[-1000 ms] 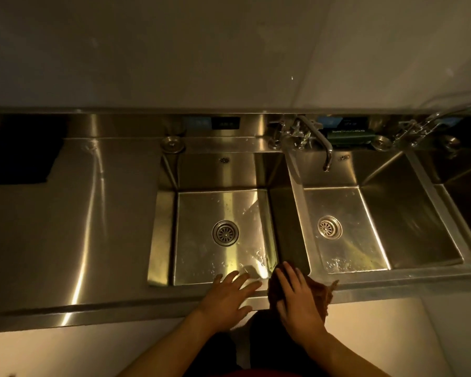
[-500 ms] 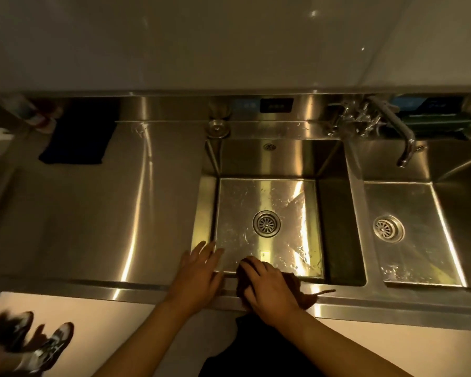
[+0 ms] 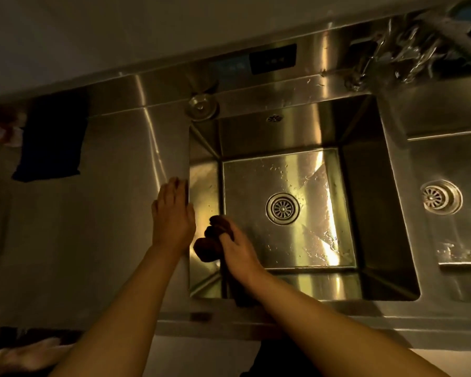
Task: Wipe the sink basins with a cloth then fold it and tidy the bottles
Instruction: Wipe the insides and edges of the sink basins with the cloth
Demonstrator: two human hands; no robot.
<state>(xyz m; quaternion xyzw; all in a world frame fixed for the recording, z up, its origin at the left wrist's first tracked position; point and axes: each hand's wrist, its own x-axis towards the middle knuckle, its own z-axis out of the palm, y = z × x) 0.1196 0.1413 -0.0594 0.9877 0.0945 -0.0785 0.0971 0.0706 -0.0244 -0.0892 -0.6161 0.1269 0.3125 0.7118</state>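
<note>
Since half a second ago, moved down off the front rim and into the left basin (image 3: 370, 202): right hand (image 3: 239, 254), together with the dark cloth (image 3: 211, 242). Shifted too: left hand (image 3: 173, 213), from the front edge to the tabletop (image 3: 114, 213) beside the basin's left rim, fingertips curling over that edge. View now swung closer and tilted.

Right grip closed round the bunched cloth, pressing it against the lower left wall of the basin, near the floor corner. Trailing from under the wrist up over the front rim: a dark strip of the same cloth. Left grip flat and relaxed, holding nothing.

In the left basin: cloth, a round drain (image 3: 282, 208) at the centre, scattered water drops on the floor. In the right basin (image 3: 462, 240), only partly in view: a second drain (image 3: 441, 196) and some wet streaks.

Lying flat on the tabletop at far left: a dark mat (image 3: 52, 140). Blurred at top right: faucet (image 3: 408, 50). Bottles not clearly made out.
</note>
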